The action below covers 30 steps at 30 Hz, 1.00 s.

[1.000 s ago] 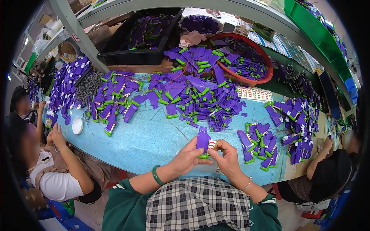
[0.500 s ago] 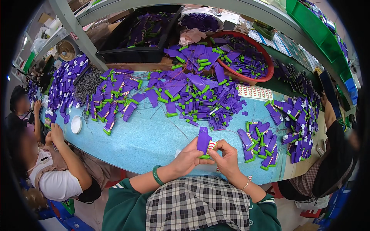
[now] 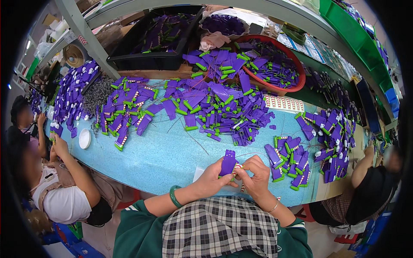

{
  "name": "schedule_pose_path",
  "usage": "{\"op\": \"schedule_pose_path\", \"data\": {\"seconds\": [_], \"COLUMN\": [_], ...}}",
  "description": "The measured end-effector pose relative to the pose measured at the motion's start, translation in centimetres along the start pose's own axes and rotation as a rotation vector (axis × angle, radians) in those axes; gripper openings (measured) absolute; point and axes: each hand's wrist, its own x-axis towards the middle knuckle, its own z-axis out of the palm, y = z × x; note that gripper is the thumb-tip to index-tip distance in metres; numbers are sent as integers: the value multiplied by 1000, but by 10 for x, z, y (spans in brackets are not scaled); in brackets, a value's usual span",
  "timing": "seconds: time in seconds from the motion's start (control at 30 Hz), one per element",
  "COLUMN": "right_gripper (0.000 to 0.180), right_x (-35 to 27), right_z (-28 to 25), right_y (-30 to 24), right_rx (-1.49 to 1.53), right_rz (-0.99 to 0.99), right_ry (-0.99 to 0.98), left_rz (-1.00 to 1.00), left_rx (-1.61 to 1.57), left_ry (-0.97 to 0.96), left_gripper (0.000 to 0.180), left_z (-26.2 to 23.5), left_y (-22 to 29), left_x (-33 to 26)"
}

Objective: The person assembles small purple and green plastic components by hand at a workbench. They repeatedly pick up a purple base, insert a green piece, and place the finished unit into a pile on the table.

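In front of my checked apron, my left hand (image 3: 209, 180) grips a flat purple plastic wing piece (image 3: 228, 162) by its lower part, its notched end pointing up and away from me. My right hand (image 3: 257, 177) pinches a red-and-white striped sticker (image 3: 238, 167) against the right edge of this piece. Fingers cover the lower end of the wing. A small heap of similar wings (image 3: 292, 159) with green tips and striped stickers lies to the right of my hands. Beyond them spreads a large pile of purple pieces (image 3: 223, 96) with green ends.
A red tub (image 3: 302, 76) and a black crate (image 3: 148, 63) hold more purple parts at the back. A sticker sheet (image 3: 284, 103) lies by the tub. A white dish (image 3: 84, 139) sits on the left. Co-workers (image 3: 64, 202) (image 3: 370, 189) work at both sides; a metal shelf frame (image 3: 92, 45) crosses above.
The purple wing piece has come slightly lower and tipped, and my right fingers have shifted over the sticker. The co-worker on the right has drawn an arm back from the far pile.
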Motion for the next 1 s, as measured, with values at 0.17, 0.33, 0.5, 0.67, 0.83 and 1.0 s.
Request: {"op": "schedule_pose_path", "data": {"seconds": [0.17, 0.33, 0.5, 0.67, 0.83, 1.0], "right_gripper": [13, 13, 13, 15, 15, 14], "right_x": [5, 1, 11, 5, 0, 0], "right_z": [-5, -5, -7, -9, -10, -1], "right_y": [-7, 2, -7, 3, -4, -6], "right_rx": [-208, -159, -87, 116, -329, 103], "right_rz": [-381, -241, -71, 96, -741, -87], "right_ry": [70, 23, -32, -131, -37, -27], "left_rz": [-5, 7, 31, -44, -20, -78], "left_rx": [-98, 28, 19, -137, -329, -323], "left_ry": [-69, -53, -60, -42, 9, 52], "left_gripper": [25, 27, 30, 31, 30, 32], "left_z": [-4, 0, -2, 1, -8, -7], "left_y": [-6, -1, -3, 0, -22, -9], "left_x": [0, -1, -3, -3, 3, 0]}}
